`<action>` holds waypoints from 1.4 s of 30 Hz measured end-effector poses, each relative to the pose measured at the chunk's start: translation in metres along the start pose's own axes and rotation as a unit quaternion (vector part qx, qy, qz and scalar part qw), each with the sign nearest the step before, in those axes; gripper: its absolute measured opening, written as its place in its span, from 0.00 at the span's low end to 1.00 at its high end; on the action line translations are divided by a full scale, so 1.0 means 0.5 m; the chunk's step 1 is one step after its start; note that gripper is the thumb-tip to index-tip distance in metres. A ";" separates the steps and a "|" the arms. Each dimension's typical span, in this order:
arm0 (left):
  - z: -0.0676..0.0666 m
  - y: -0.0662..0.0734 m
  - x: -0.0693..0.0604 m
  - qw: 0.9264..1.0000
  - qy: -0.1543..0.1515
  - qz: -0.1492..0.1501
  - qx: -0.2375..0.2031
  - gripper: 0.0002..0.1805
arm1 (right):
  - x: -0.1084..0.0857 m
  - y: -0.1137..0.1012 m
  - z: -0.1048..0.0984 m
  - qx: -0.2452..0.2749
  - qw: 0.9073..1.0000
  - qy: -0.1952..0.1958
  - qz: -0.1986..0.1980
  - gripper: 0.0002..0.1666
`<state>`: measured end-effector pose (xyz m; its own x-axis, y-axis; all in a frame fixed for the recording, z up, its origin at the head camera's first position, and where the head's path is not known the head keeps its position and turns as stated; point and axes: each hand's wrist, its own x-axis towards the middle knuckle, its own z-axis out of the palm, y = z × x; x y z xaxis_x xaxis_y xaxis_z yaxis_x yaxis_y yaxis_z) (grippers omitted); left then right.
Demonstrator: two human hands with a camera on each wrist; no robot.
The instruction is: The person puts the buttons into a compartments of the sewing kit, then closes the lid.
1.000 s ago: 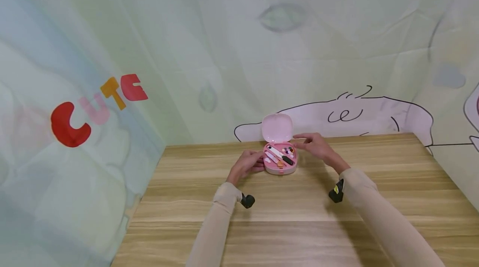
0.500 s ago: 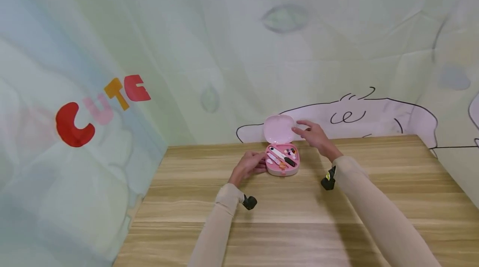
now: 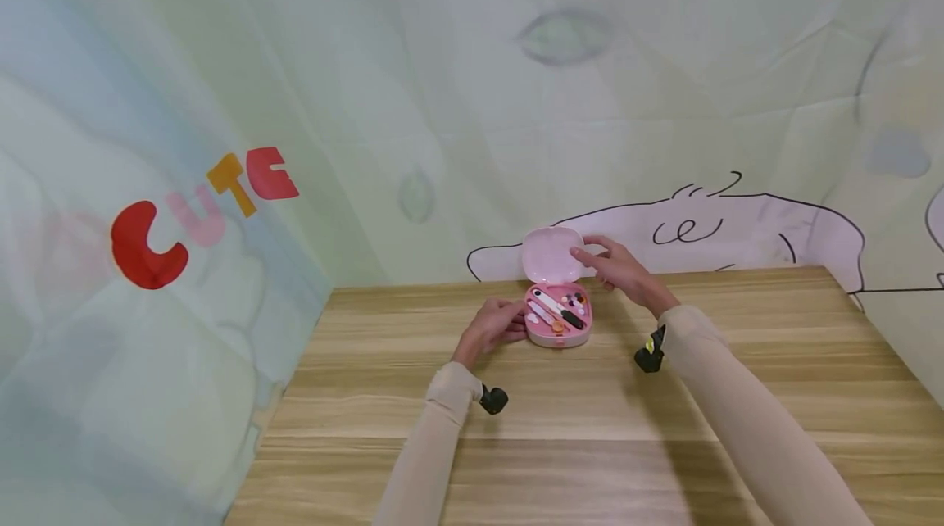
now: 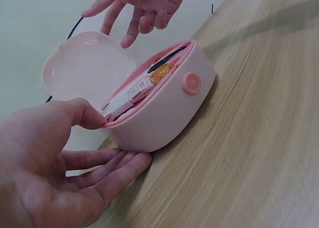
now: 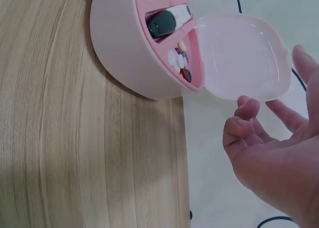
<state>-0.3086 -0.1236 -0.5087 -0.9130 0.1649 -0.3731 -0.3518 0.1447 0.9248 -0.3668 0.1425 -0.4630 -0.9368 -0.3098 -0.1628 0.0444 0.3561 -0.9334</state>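
A pink and white sewing box (image 3: 558,339) stands on the table with its lid (image 3: 551,257) raised. Inside are a white tool with a black end (image 3: 571,319), a printed measuring tape (image 4: 140,87), an orange item (image 4: 160,73) and several small buttons (image 5: 180,61). My left hand (image 3: 492,327) holds the box's left side, thumb on the rim and fingertips low against the wall. At the lid's right edge is my right hand (image 3: 618,270), its thumb in front of the lid and its fingers loosely bent. Whether its hidden fingertips touch the lid's back, I cannot tell.
The box sits near the far edge of the wooden table (image 3: 560,411). Close behind rises a printed cloth backdrop (image 3: 457,124) with cartoon outlines. A black wrist camera (image 3: 494,401) hangs under the left sleeve, another black camera (image 3: 650,354) under the right.
My right hand has moved up and left from beside the box's hinge to the lid's right edge, its thumb now over the lid. My left hand stays at the box.
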 end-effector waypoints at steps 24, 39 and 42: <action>0.004 0.003 0.000 0.999 0.002 -0.009 -0.052 0.22 | -0.094 0.038 0.017 -0.089 0.993 -0.006 -0.078 0.22; 0.005 -0.001 -0.001 1.000 0.002 0.003 -0.016 0.24 | -0.130 0.111 0.083 -0.125 0.979 0.088 -0.133 0.25; 0.005 -0.002 -0.002 1.000 0.005 0.000 -0.014 0.23 | -0.132 0.119 0.088 -0.117 0.980 0.086 -0.133 0.25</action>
<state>-0.3068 -0.1215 -0.5095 -0.9149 0.1558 -0.3725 -0.3574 0.1166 0.9266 -0.2872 0.1453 -0.5220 -0.9501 -0.2727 0.1515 -0.2711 0.4812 -0.8336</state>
